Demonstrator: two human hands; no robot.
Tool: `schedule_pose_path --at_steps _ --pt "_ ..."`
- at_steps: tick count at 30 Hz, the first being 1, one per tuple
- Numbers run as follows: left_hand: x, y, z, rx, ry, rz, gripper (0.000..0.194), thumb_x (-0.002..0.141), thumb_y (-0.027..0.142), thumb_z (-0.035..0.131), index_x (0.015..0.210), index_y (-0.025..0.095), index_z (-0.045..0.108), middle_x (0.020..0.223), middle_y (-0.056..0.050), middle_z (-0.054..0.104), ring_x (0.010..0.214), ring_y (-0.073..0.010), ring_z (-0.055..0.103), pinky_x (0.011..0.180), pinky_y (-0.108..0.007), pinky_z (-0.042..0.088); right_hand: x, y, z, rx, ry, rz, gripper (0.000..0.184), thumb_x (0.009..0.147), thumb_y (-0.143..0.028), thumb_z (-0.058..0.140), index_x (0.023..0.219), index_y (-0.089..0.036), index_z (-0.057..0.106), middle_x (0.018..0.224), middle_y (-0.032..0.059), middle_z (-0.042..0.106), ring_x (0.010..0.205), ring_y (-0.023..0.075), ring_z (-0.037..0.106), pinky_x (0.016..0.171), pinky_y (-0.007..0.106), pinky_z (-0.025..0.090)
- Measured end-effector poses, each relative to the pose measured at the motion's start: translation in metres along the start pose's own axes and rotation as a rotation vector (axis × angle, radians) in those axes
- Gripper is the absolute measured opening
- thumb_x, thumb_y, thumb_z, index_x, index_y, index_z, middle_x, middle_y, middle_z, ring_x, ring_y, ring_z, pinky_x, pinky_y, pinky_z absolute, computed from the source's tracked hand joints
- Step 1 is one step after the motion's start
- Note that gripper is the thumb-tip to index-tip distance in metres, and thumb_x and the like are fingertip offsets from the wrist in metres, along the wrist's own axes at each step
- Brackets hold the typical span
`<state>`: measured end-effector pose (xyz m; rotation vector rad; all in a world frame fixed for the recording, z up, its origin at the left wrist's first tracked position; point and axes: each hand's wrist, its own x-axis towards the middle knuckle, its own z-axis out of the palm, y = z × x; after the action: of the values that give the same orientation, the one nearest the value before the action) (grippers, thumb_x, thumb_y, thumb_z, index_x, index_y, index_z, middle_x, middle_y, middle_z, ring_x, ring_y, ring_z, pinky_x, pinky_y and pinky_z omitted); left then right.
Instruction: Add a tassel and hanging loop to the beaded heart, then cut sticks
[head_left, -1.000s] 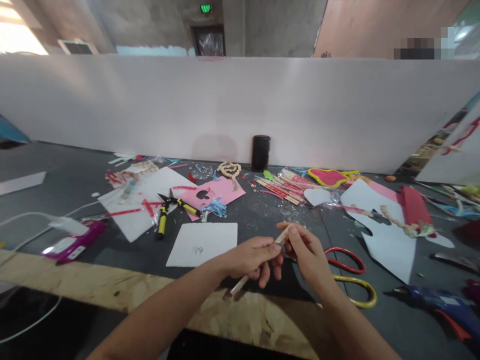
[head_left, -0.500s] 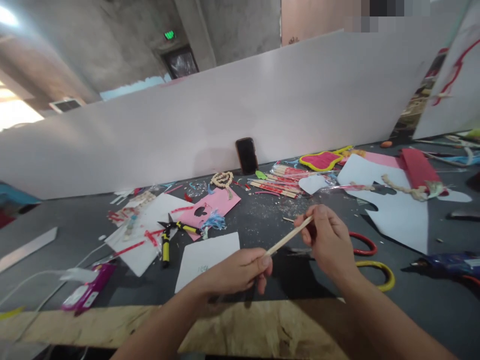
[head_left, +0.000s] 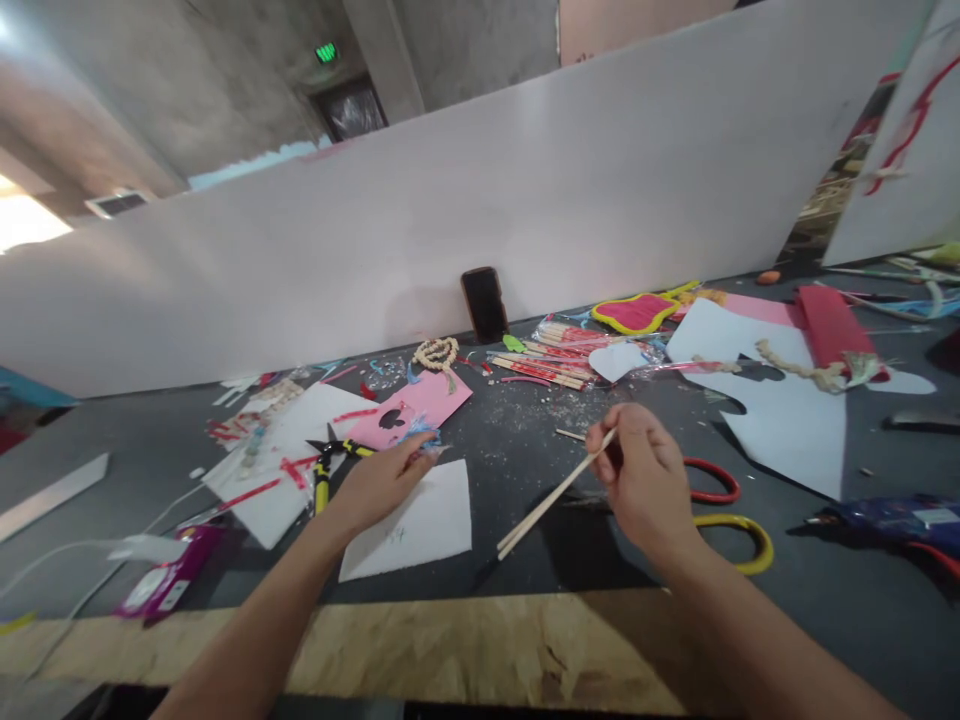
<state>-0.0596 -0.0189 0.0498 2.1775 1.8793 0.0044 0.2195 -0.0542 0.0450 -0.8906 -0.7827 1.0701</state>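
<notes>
My right hand (head_left: 643,475) is closed around a pair of thin wooden sticks (head_left: 551,497) that slant down to the left above the dark table. My left hand (head_left: 379,482) has reached forward over a white paper sheet (head_left: 424,520), and its fingertips pinch a small blue tassel (head_left: 422,436) at the edge of a pink card (head_left: 412,405). Yellow-handled pliers (head_left: 328,470) lie just left of that hand. Red and yellow scissor handles (head_left: 724,505) rest right of my right hand.
A black phone (head_left: 484,303) leans on the white partition (head_left: 450,210). Packs of sticks (head_left: 551,360), wooden beads (head_left: 436,352), paper cutouts (head_left: 772,410), a blue glue gun (head_left: 892,520) and a pink packet (head_left: 161,585) litter the table. A plywood strip (head_left: 465,645) edges the front.
My left hand let go of the sticks and reached forward-left to the blue tassel. The right hand kept the sticks, which now point down to the left. The view tilted.
</notes>
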Motion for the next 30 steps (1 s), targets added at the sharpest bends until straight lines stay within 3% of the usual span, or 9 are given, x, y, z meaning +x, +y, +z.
schedule_pose_path --at_steps 3,6,8,10,12,14,16,21,30 --pt "0.014 -0.016 -0.002 0.173 0.038 -0.061 0.052 0.086 0.051 0.031 0.126 0.022 0.048 0.105 -0.008 0.065 0.097 -0.0258 0.060 0.078 -0.033 0.044 -0.005 0.009 0.001 -0.058 -0.087 0.032 0.028 0.087 -0.046 0.045 0.075 -0.021 0.048 0.058 -0.0041 0.056 0.039 0.0047 0.036 0.038 0.017 0.025" --pt "0.018 -0.023 -0.002 0.357 0.149 -0.071 0.058 0.081 0.050 0.043 0.130 0.019 0.044 0.120 -0.015 0.056 0.110 -0.0335 0.051 0.088 -0.046 0.039 -0.005 0.013 -0.001 -0.075 -0.112 0.050 0.029 0.088 -0.046 0.044 0.076 -0.021 0.048 0.059 -0.0044 0.056 0.039 0.0048 0.035 0.037 0.017 0.024" --pt "0.015 -0.017 -0.001 0.432 0.259 -0.060 0.057 0.080 0.041 0.047 0.132 0.020 0.041 0.132 -0.017 0.045 0.119 -0.0373 0.042 0.094 -0.058 0.030 -0.004 0.013 -0.001 -0.086 -0.111 0.055 0.028 0.088 -0.047 0.044 0.076 -0.021 0.048 0.059 -0.0041 0.056 0.039 0.0051 0.036 0.038 0.018 0.025" --pt "0.008 -0.002 0.003 0.418 0.342 0.046 0.050 0.081 0.024 0.044 0.131 0.021 0.043 0.138 -0.015 0.038 0.126 -0.0350 0.034 0.099 -0.062 0.021 -0.004 0.012 -0.001 -0.101 -0.113 0.056 0.028 0.088 -0.047 0.044 0.078 -0.021 0.048 0.060 -0.0034 0.057 0.040 0.0055 0.037 0.038 0.018 0.026" --pt "0.000 0.021 0.009 0.287 0.379 0.269 0.050 0.080 0.012 0.038 0.128 0.020 0.045 0.137 -0.013 0.040 0.128 -0.0290 0.032 0.104 -0.056 0.020 -0.005 0.011 0.000 -0.124 -0.119 0.053 0.028 0.087 -0.047 0.045 0.078 -0.021 0.048 0.063 -0.0024 0.059 0.041 0.0058 0.038 0.040 0.019 0.028" --pt "-0.008 0.047 0.017 0.072 0.376 0.497 0.042 0.083 0.014 0.038 0.123 0.019 0.050 0.131 -0.010 0.047 0.127 -0.0240 0.033 0.105 -0.046 0.026 -0.007 0.009 0.001 -0.160 -0.129 0.043 0.028 0.087 -0.047 0.046 0.078 -0.020 0.049 0.066 -0.0014 0.060 0.043 0.0061 0.040 0.041 0.019 0.031" --pt "-0.013 0.072 0.024 -0.135 0.311 0.588 0.036 0.087 0.016 0.035 0.118 0.018 0.054 0.124 -0.009 0.054 0.124 -0.0202 0.038 0.105 -0.039 0.030 -0.007 0.008 0.002 -0.202 -0.129 0.037 0.028 0.087 -0.047 0.045 0.077 -0.020 0.050 0.067 -0.0005 0.062 0.045 0.0070 0.043 0.043 0.020 0.034" --pt "-0.020 0.101 0.038 -0.473 0.143 0.500 0.034 0.091 0.033 0.038 0.118 0.019 0.053 0.112 -0.007 0.061 0.100 -0.0166 0.056 0.087 -0.029 0.044 -0.006 0.007 0.003 -0.243 -0.109 0.035 0.026 0.087 -0.045 0.046 0.080 -0.020 0.052 0.071 0.0013 0.064 0.051 0.0089 0.051 0.045 0.020 0.039" --pt "-0.014 0.089 0.056 -0.479 0.276 0.465 0.027 0.091 0.024 0.035 0.103 0.020 0.059 0.097 -0.006 0.063 0.091 -0.0162 0.057 0.078 -0.027 0.044 -0.009 0.013 0.006 -0.136 -0.141 0.117 0.023 0.084 -0.044 0.052 0.084 -0.020 0.053 0.084 0.0045 0.068 0.057 0.0104 0.057 0.048 0.021 0.044"
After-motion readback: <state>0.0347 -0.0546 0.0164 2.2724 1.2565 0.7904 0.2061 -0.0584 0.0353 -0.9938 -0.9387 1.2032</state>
